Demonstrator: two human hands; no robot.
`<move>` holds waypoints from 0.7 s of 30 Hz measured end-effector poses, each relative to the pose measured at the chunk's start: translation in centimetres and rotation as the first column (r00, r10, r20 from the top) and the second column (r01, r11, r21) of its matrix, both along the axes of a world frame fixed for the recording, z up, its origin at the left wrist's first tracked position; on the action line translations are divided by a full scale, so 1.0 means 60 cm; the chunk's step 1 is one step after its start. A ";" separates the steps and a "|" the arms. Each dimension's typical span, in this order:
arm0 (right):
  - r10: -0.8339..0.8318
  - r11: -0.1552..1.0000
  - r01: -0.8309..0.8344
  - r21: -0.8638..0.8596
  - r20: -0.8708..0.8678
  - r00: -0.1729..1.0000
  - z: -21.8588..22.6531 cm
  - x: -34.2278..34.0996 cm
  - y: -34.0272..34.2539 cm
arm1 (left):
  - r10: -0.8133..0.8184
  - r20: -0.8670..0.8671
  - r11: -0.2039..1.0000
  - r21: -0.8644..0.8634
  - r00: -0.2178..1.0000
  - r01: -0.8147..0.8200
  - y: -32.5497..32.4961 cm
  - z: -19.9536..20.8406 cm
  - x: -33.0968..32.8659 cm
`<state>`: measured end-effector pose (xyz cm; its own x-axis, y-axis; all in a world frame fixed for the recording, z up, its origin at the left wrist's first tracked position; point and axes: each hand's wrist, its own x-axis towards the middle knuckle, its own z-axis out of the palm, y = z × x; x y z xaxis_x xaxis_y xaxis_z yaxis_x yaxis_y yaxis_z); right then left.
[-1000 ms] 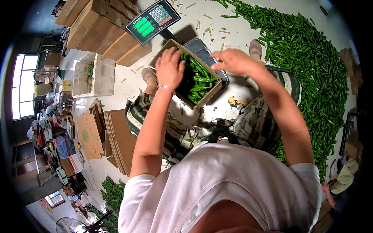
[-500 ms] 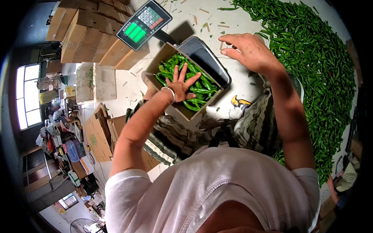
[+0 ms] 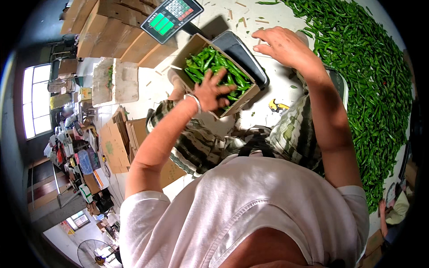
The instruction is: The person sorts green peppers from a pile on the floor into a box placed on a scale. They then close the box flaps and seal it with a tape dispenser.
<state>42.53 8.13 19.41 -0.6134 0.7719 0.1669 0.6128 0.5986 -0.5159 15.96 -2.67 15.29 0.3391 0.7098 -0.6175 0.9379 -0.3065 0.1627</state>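
Head view: left hand (image 3: 210,94), fingers splayed and empty, lies over green peppers (image 3: 206,60); right hand (image 3: 287,48) hangs half-curled, seemingly empty; hard pressing could bruise peppers beneath left fingertips.

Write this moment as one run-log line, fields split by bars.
left hand: open, fingers spread over green peppers | right hand: open, apart from box | cardboard box: open-topped | scale display: lit green

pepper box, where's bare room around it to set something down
Bare: the scale's dark platform beside the box, and pale floor between the box and the yellow tool. Crowded: inside the box, green peppers under the left hand; far right, the pepper pile; upper left, stacked cartons.
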 end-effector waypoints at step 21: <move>-0.049 0.994 0.050 -0.096 0.022 0.999 0.023 -0.003 -0.008 | 0.546 -0.054 0.835 0.120 0.836 -0.538 0.074 -0.122 -0.031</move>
<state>42.37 7.63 20.79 -0.5764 0.8134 0.0783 0.6509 0.5149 -0.5579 14.08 1.77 7.95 -0.1667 0.8215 -0.5452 0.9668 0.2449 0.0734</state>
